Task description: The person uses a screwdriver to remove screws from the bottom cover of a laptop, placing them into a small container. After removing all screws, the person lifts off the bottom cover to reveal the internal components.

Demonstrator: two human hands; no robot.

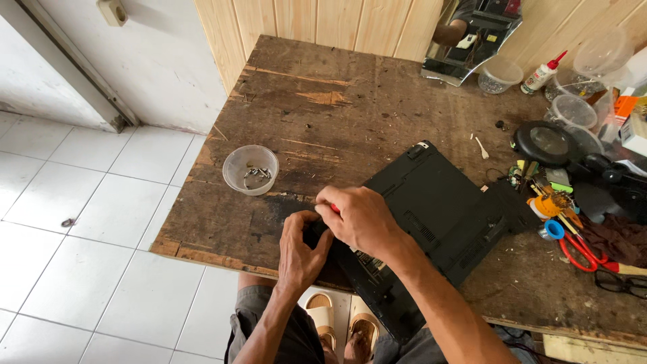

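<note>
A black laptop (438, 216) lies bottom side up and slanted on a worn wooden table (337, 108). My right hand (364, 219) is closed around a red-handled tool (334, 208), pressed down at the laptop's near-left corner. My left hand (301, 246) grips that same corner from the left, fingers curled on its edge. The tool's tip is hidden under my hands. A small clear plastic cup (251, 169) holding a few metal screws stands on the table to the left of my hands.
At the right lie a black magnifier (547, 141), red-handled scissors (583, 254), eyeglasses (621, 283), a glue bottle (541, 75), clear plastic tubs (500, 74) and several small tools. A mirror piece (472, 40) leans on the wooden wall. White floor tiles lie to the left.
</note>
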